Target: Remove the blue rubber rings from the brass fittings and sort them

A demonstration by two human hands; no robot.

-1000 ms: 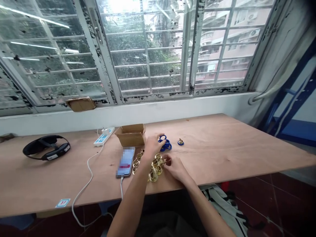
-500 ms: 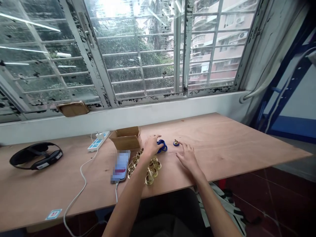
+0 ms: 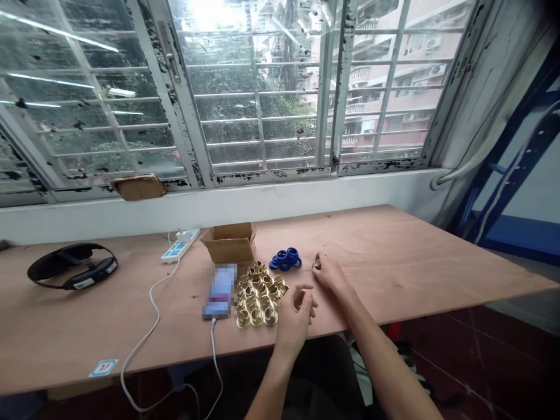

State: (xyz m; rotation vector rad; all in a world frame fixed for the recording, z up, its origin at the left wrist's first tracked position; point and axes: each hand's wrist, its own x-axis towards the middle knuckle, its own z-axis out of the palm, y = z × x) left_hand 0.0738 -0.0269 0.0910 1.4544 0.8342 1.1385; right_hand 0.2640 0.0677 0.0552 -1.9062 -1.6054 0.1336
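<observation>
My right hand (image 3: pixel 331 275) pinches a small gold metal piece (image 3: pixel 317 265) at the tabletop, with a bit of blue showing under it. Loosely curled, with fingers apart, my left hand (image 3: pixel 297 309) hovers at the right edge of a cluster of gold metal pieces (image 3: pixel 257 300); nothing shows in its grasp. These pieces stand close together in rows, each with a round base and upright parts. Behind them lies a small pile of blue rings (image 3: pixel 286 259), some stacked on others, touched by neither hand.
An open cardboard box (image 3: pixel 231 245) stands behind the gold cluster. To the left are a phone (image 3: pixel 220 291) on a white cable, a power strip (image 3: pixel 180 246) and a black headset (image 3: pixel 72 267). The wooden table's (image 3: pixel 394 280) front edge runs close to my body.
My left hand has left the blue rings and come back toward me, beside the gold cluster. My right hand has closed on the gold piece. The view has shifted slightly.
</observation>
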